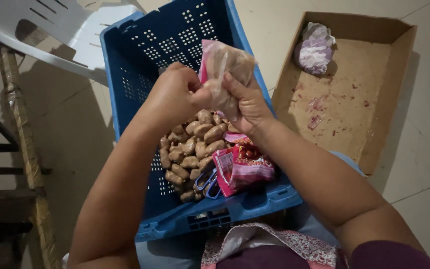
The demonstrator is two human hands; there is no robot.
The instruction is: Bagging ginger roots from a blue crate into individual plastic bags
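Both my hands meet above a blue perforated plastic crate (145,74). My left hand (172,97) and my right hand (247,104) grip a clear plastic packet (225,62) with a pink edge, held upright between them. Below the hands, in the crate's near half, lies a heap of several small brown sausages (192,152). Next to the heap lie pink and red packets (242,164) and a pair of blue-handled scissors (207,182).
A shallow cardboard tray (354,99) sits on the tiled floor at the right, holding crumpled plastic wrappers (315,49) and pink scraps. A white plastic chair (60,30) stands at the upper left. Dark wooden furniture (11,164) runs along the left edge.
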